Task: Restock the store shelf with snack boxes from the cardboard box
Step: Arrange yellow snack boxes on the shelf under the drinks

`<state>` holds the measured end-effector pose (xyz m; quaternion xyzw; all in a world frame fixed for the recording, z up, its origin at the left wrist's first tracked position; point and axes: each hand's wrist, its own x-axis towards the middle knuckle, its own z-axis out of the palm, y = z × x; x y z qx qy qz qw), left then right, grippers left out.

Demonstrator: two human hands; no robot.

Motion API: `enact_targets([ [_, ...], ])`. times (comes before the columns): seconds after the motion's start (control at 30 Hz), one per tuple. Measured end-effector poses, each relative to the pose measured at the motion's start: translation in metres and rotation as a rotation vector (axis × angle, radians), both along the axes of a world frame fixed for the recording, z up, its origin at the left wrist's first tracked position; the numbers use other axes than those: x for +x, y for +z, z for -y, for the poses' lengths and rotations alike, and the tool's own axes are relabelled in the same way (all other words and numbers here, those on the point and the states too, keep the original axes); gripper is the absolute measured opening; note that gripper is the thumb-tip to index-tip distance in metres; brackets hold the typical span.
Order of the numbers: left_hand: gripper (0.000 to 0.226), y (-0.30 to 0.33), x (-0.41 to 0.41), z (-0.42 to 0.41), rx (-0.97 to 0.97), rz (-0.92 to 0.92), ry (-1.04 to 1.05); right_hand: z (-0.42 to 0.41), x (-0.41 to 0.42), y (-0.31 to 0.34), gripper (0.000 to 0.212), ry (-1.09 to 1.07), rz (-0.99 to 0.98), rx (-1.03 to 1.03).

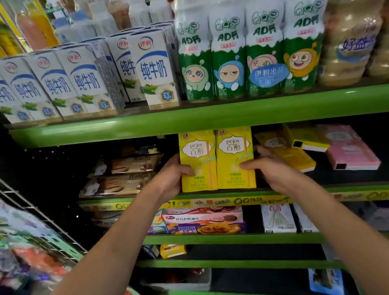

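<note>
Over on the left a wire rack (19, 198) holds bright snack bags, and beside it, on the second shelf (220, 195), two brown biscuit boxes (122, 176) lie flat, one on the other. Next comes the left hand (172, 176), its fingers curled round the left edge of the left yellow box (198, 162), thumb on the front face. That box stands upright at the shelf's front lip, long axis vertical, printed face turned out toward the aisle, and it touches the right yellow box (235, 159), which stands the same way. The right hand (270, 169) grips the right box's outer edge, thumb across the lower front and the other fingers behind it. Just to the right, more yellow boxes (290, 153) and a pink box (350, 149) lie flat and askew, long axes running back into the shelf, so they look as if they still want standing up or straightening. Above it all sit milk cartons (72, 82) and green drink bottles (249, 50). As for progress, I'd say two boxes are as good as placed and being squared together; bare dark shelf shows behind and to the right, so there seems room for more. The cardboard box itself isn't in sight, so how many remain I can't tell.
</note>
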<state>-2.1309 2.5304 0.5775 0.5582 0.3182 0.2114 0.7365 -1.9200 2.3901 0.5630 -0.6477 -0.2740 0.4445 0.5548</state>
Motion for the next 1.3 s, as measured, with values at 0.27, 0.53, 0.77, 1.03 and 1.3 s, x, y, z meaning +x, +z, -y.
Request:
enact_targets([
  [0.27, 0.063, -0.007, 0.000, 0.003, 0.107, -0.052, 0.010, 0.007, -0.005, 0.008, 0.065, 0.092, 0.011, 0.056],
  [0.53, 0.066, -0.005, -0.005, 0.007, 0.131, -0.055, -0.021, 0.010, -0.008, 0.011, 0.071, 0.120, 0.006, 0.109],
  [0.77, 0.062, -0.006, -0.005, 0.008, 0.141, -0.047, -0.023, 0.009, -0.011, 0.010, 0.068, 0.095, -0.019, 0.121],
  [1.03, 0.062, -0.005, -0.007, 0.012, 0.165, -0.063, -0.024, 0.009, -0.013, 0.012, 0.067, 0.067, -0.015, 0.111],
  [1.3, 0.066, -0.003, -0.007, 0.014, 0.177, -0.099, -0.005, 0.009, -0.014, 0.011, 0.060, 0.075, -0.018, 0.106],
])
